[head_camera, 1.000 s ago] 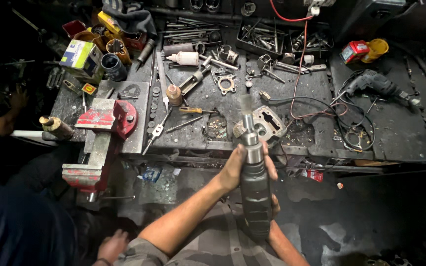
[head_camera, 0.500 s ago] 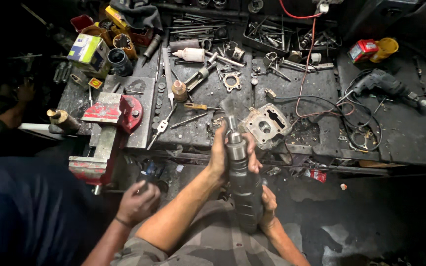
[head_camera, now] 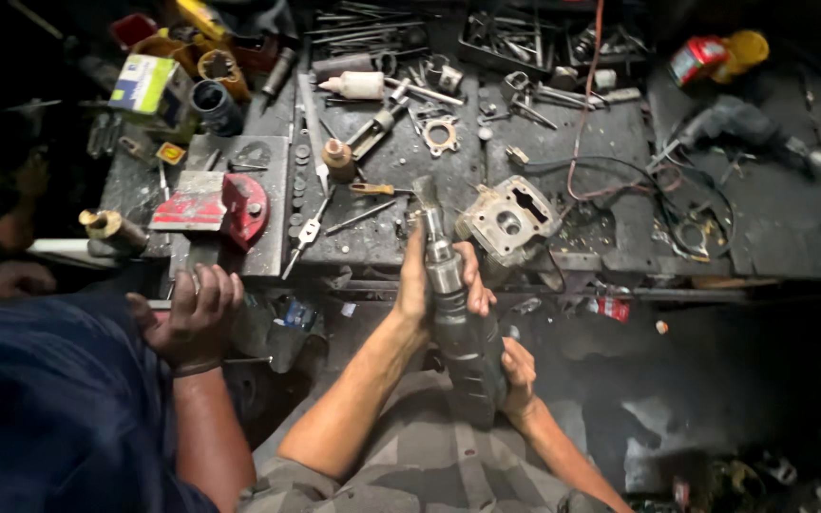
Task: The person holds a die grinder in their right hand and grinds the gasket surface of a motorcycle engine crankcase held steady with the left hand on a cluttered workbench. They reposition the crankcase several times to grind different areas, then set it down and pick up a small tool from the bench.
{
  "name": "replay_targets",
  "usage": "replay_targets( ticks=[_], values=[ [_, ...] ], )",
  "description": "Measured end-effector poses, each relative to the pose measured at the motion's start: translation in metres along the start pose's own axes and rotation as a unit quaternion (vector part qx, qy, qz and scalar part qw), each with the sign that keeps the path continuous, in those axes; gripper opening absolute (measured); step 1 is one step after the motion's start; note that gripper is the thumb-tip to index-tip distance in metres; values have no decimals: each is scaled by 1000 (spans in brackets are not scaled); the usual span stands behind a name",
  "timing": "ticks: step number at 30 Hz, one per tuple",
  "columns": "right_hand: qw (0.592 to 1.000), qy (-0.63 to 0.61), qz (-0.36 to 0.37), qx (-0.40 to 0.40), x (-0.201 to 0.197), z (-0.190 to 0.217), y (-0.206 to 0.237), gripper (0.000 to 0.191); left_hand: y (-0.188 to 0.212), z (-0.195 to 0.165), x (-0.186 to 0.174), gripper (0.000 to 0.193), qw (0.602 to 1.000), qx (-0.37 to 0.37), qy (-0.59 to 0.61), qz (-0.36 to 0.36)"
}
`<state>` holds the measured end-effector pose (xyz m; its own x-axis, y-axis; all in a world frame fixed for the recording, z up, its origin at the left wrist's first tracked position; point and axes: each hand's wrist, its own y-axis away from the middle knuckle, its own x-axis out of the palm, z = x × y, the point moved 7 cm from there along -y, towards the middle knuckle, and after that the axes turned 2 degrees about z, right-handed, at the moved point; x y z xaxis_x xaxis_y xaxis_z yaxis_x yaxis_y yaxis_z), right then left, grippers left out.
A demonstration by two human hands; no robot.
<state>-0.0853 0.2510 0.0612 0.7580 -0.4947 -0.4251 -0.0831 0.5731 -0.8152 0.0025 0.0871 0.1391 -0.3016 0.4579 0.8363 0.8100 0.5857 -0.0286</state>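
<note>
Head view: left hand (head_camera: 422, 285) and right hand (head_camera: 517, 372) both grip the power tool (head_camera: 458, 332)

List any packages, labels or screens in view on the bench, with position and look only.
Small carton: bench's far left corner, boxy, white with green and yellow printing.
Yellow tag: just in front of the carton, small, square, with a red mark.
Red-labelled pack: far right of the bench, beside a yellow container.
No screens or signs in view.
</note>
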Motion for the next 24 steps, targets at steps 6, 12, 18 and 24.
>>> replay_targets(
  ticks=[6,12,18,24],
  values=[
    [999,31,-12,9,-6,7,19,85,-5,10,3,88,999,-14,11,34],
    [990,-1,26,135,-28,14,50,101,-10,43,-6,84,997,-38,61,-28],
    [895,-155,177,378,-36,18,60,123,-9,83,-31,76,987,-87,90,-102],
    [840,-157,260,449,-58,-27,9,120,-54,91,-57,63,982,-64,80,-161]
  ],
)
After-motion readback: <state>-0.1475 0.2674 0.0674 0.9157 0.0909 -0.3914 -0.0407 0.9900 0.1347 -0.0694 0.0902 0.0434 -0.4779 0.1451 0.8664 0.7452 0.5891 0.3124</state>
